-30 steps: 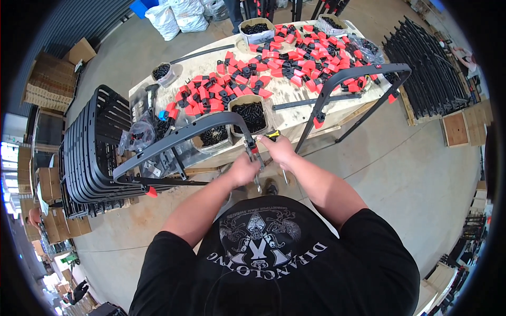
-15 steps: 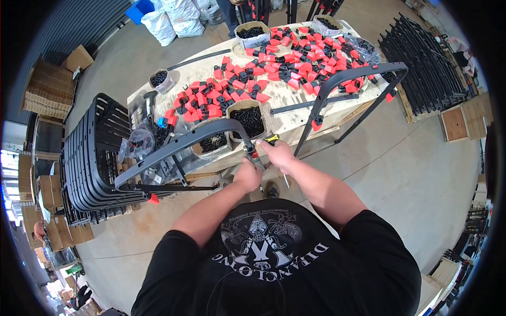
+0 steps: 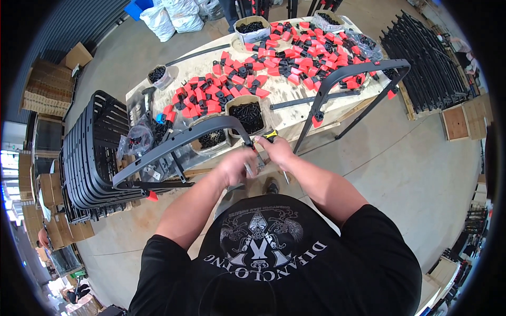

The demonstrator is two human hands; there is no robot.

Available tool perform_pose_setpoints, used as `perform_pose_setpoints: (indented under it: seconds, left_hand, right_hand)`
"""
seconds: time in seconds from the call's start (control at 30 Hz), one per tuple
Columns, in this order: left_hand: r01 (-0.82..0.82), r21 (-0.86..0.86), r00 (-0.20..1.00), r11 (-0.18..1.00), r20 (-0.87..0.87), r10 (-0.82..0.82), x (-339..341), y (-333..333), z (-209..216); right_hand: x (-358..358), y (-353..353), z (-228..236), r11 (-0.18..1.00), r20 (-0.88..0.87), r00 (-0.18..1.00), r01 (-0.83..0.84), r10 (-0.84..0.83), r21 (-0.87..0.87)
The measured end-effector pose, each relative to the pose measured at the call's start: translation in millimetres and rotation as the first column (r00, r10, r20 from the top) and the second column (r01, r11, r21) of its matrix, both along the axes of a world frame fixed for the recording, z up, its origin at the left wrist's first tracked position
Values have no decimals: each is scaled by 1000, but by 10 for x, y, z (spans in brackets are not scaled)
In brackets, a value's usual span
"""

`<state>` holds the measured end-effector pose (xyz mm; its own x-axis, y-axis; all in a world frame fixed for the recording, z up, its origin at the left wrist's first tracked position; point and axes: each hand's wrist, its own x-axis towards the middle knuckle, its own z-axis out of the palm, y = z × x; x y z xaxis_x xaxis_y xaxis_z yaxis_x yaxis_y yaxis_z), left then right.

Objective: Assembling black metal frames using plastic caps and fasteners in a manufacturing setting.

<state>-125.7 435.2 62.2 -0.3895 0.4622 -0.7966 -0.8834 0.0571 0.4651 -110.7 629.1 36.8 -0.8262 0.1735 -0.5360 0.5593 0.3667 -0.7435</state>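
My right hand [image 3: 276,152] is closed round a yellow-and-black screwdriver [image 3: 270,136], its thin metal shaft pointing down past the palm. Right beside these fingers is the lower end of a curved black tubular frame [image 3: 203,128], with a small red piece at its tip. My left hand [image 3: 237,166] is just left of that end, smeared by motion. Its fingers appear curled on a greyish metal piece that I cannot make out. A box of black screw-like parts [image 3: 246,117] and a smaller box of black fittings [image 3: 212,139] sit just beyond the hands.
On the wooden workbench [image 3: 287,120] lie heaps of red-and-black plastic caps [image 3: 200,97] and a hammer [image 3: 148,96]. A second bent frame [image 3: 337,79] leans on its right side. Black racks [image 3: 95,152] are stacked at left, black bars [image 3: 421,66] at right.
My left hand has pulled away from the frame's end, leftward and slightly up, and is blurred. My right hand stays near the frame with the screwdriver, nearly unmoved.
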Motion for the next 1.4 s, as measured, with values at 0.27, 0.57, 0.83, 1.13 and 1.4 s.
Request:
perform_pose_setpoints:
  seconds: [0.27,0.57,0.83,1.13,1.4]
  left_hand:
    - [50,-817,588,574,-440,-678,430,237,-347]
    - [-35,-734,484,678,-606,-631,438,126,-480]
    - [181,-372,893,911,-325,-310,79,69,110]
    - [292,-500,840,815,-274,-469,164,182,82]
    - [-64,-665,571,744,-636,-519,413,153,-265]
  right_hand:
    - [-9,-68,58,998,35,999,34,-32,-58]
    - [-10,-75,120,998,-10,999,-32,32,-57]
    - [-11,-96,54,994,-41,998,39,-43,-97]
    - [42,-31,-58,995,-69,996,47,-53,-83]
    - [24,-71,-216,996,-218,976,-33,14,-80]
